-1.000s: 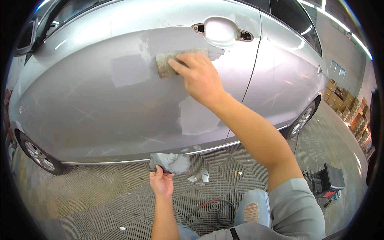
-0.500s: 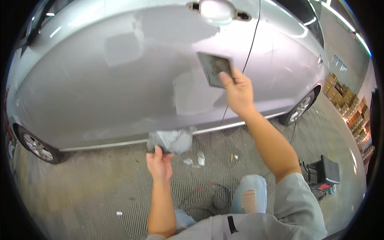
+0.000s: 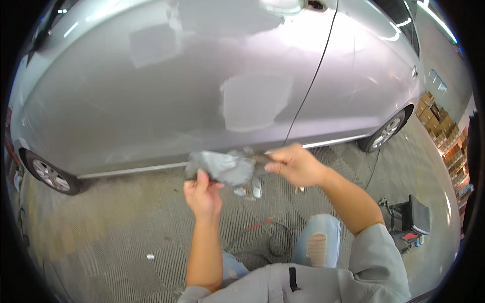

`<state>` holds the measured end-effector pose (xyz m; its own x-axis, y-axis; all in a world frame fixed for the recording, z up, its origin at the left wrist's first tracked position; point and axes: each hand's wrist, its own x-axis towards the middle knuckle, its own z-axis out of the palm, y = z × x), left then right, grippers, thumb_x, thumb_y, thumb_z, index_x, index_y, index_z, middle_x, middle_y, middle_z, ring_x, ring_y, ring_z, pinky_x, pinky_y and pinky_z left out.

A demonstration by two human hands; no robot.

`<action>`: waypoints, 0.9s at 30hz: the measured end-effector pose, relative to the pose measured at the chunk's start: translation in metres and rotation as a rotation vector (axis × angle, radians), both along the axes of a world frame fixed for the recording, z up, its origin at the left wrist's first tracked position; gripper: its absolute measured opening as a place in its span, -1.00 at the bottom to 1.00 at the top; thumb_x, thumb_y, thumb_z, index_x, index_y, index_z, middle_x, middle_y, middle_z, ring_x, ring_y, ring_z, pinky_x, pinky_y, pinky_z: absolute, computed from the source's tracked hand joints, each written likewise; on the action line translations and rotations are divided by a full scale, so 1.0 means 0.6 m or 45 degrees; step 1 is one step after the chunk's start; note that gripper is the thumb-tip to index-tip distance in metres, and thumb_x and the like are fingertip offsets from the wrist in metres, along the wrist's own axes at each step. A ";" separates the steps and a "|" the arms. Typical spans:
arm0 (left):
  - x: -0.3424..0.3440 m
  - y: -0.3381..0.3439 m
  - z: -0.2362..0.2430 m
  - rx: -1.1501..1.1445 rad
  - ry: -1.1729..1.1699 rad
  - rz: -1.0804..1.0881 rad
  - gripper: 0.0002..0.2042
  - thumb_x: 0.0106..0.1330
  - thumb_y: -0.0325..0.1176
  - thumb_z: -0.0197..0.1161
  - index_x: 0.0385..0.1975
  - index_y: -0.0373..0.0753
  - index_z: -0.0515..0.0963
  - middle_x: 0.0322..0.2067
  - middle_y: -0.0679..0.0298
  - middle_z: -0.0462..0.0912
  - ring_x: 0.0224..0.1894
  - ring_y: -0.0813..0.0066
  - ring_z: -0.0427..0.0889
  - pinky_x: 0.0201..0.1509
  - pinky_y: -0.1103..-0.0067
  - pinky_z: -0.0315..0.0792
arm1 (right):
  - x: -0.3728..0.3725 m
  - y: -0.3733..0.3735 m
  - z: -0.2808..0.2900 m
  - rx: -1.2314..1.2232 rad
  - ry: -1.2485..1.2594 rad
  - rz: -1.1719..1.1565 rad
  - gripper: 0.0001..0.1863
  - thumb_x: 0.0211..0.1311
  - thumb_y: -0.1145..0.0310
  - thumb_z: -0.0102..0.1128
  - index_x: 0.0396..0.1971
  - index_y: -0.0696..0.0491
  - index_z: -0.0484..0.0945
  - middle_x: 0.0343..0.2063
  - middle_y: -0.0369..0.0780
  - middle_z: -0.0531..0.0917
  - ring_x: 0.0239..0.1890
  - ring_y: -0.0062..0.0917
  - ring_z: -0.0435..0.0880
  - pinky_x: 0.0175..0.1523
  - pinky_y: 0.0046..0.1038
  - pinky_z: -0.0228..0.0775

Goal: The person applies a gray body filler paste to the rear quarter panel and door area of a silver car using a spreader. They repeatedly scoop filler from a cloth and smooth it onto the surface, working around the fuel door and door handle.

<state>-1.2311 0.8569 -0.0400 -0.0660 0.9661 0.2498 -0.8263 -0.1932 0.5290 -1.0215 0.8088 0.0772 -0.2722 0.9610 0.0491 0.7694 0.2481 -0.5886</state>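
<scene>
My left hand (image 3: 203, 196) grips a flat board (image 3: 190, 171) smeared with grey putty (image 3: 222, 166), thumb on its near edge. From the right, my right hand (image 3: 298, 165) pinches a dark flat spreader (image 3: 261, 160), its far end blurred against the putty. Beyond both hands stands a silver car door (image 3: 151, 111). A pale grey filler patch (image 3: 256, 101) covers its lower right area, close to the door seam. Higher up at left is a squarish grey patch (image 3: 153, 45).
Scraps of white material (image 3: 257, 189) lie on the ridged floor mat (image 3: 166, 222). A wheeled black seat (image 3: 411, 217) stands at right, and stacked cardboard boxes (image 3: 439, 121) line the far right. The car's wheels (image 3: 49, 173) flank the door.
My right hand has come down and left from the door, bringing the spreader to the putty on the board. The filler patch it partly covered now shows whole.
</scene>
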 end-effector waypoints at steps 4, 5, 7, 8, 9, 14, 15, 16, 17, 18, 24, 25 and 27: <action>-0.031 0.024 -0.001 -0.020 -0.250 0.064 -0.79 0.33 -0.34 0.03 -0.15 -0.32 0.42 -0.27 0.20 0.59 -0.35 0.51 0.60 -0.47 0.62 0.55 | 0.018 0.023 0.032 0.955 -0.407 -0.129 -0.70 -0.01 0.58 0.09 -0.24 -0.02 0.60 -0.19 -0.20 0.59 -0.12 -0.28 0.53 -0.10 -0.42 0.35; -0.035 0.029 -0.007 -0.046 -0.275 0.053 -0.78 0.33 -0.32 0.02 -0.15 -0.32 0.41 -0.26 0.20 0.58 -0.35 0.50 0.60 -0.46 0.62 0.54 | 0.025 0.034 0.048 1.297 -0.522 -0.248 -0.67 -0.05 0.57 0.10 -0.22 -0.04 0.59 -0.18 -0.23 0.59 -0.12 -0.23 0.52 -0.12 -0.39 0.35; -0.040 0.036 -0.020 -0.081 -0.273 0.014 -0.79 0.34 -0.31 0.00 -0.16 -0.31 0.40 -0.27 0.21 0.58 -0.35 0.50 0.60 -0.47 0.62 0.53 | 0.022 0.076 0.079 1.524 -0.341 -0.441 -0.59 -0.10 0.64 0.03 -0.21 -0.06 0.59 -0.15 -0.23 0.58 -0.02 -0.24 0.46 0.03 -0.29 0.29; -0.041 0.038 -0.026 -0.088 -0.248 -0.016 -0.80 0.34 -0.32 0.00 -0.17 -0.30 0.40 -0.27 0.21 0.58 -0.36 0.50 0.59 -0.47 0.62 0.52 | 0.013 0.103 0.097 1.648 -0.222 -0.523 -0.57 -0.09 0.66 0.00 -0.21 -0.07 0.60 -0.14 -0.22 0.58 -0.01 -0.23 0.45 0.07 -0.26 0.26; -0.041 0.039 -0.032 -0.204 -0.204 -0.015 -0.81 0.35 -0.32 0.00 -0.18 -0.30 0.40 -0.28 0.22 0.58 -0.36 0.50 0.59 -0.47 0.62 0.52 | 0.003 0.130 0.119 1.790 -0.228 -0.519 -0.56 -0.09 0.66 -0.01 -0.19 -0.08 0.59 -0.13 -0.22 0.57 0.00 -0.22 0.44 0.07 -0.27 0.26; -0.036 0.038 -0.040 -0.196 -0.200 -0.017 -0.83 0.35 -0.32 -0.01 -0.20 -0.27 0.41 -0.28 0.24 0.57 -0.36 0.50 0.57 -0.47 0.61 0.49 | -0.099 0.247 0.207 2.059 -0.210 -0.464 -0.64 -0.05 0.51 0.04 -0.19 -0.09 0.57 -0.05 -0.20 0.50 0.10 -0.28 0.37 0.10 -0.10 0.20; -0.036 0.038 -0.039 -0.169 -0.201 -0.014 -0.83 0.35 -0.32 -0.01 -0.19 -0.26 0.41 -0.28 0.24 0.57 -0.36 0.50 0.57 -0.47 0.61 0.49 | -0.119 0.262 0.218 2.067 -0.200 -0.465 -0.65 -0.04 0.50 0.04 -0.19 -0.08 0.56 -0.05 -0.21 0.50 0.11 -0.28 0.36 0.10 -0.08 0.19; -0.036 0.038 -0.039 -0.225 -0.204 0.009 -0.83 0.35 -0.32 -0.01 -0.19 -0.26 0.41 -0.28 0.25 0.57 -0.36 0.50 0.57 -0.47 0.61 0.48 | -0.135 0.276 0.228 2.090 -0.219 -0.469 -0.65 -0.04 0.50 0.04 -0.18 -0.08 0.56 -0.04 -0.22 0.50 0.12 -0.28 0.35 0.11 -0.05 0.18; -0.037 0.039 -0.040 -0.242 -0.204 0.026 -0.83 0.35 -0.32 -0.01 -0.19 -0.25 0.41 -0.28 0.25 0.57 -0.36 0.50 0.57 -0.47 0.61 0.48 | -0.143 0.285 0.235 2.090 -0.255 -0.475 -0.65 -0.04 0.49 0.04 -0.18 -0.07 0.55 -0.04 -0.22 0.50 0.13 -0.28 0.34 0.11 -0.03 0.16; -0.038 0.039 -0.041 -0.249 -0.200 0.045 -0.83 0.35 -0.32 -0.01 -0.19 -0.25 0.41 -0.28 0.25 0.57 -0.36 0.51 0.56 -0.46 0.61 0.48 | -0.148 0.292 0.240 2.107 -0.229 -0.489 -0.65 -0.04 0.50 0.04 -0.17 -0.07 0.54 -0.04 -0.22 0.49 0.13 -0.28 0.33 0.11 -0.04 0.16; -0.053 0.047 -0.060 -0.075 -0.120 -0.087 -0.82 0.33 -0.29 0.03 -0.18 -0.22 0.42 -0.24 0.32 0.56 -0.27 0.55 0.55 -0.35 0.67 0.47 | -0.113 0.286 0.205 2.009 -0.272 -0.600 -0.59 -0.05 0.56 0.02 -0.16 -0.14 0.56 -0.06 -0.32 0.53 0.07 -0.35 0.41 0.06 -0.18 0.23; -0.053 0.048 -0.061 -0.084 -0.116 -0.087 -0.82 0.33 -0.28 0.04 -0.18 -0.22 0.43 -0.25 0.32 0.56 -0.28 0.56 0.55 -0.36 0.68 0.48 | -0.101 0.281 0.193 1.995 -0.291 -0.598 -0.59 -0.05 0.56 0.02 -0.16 -0.14 0.56 -0.07 -0.32 0.53 0.07 -0.36 0.41 0.06 -0.19 0.23; -0.052 0.049 -0.061 -0.081 -0.102 -0.087 -0.81 0.33 -0.28 0.04 -0.19 -0.23 0.43 -0.26 0.32 0.57 -0.30 0.58 0.56 -0.38 0.70 0.48 | -0.076 0.269 0.171 1.961 -0.311 -0.597 -0.59 -0.04 0.57 0.03 -0.16 -0.14 0.56 -0.08 -0.33 0.53 0.06 -0.38 0.41 0.06 -0.23 0.23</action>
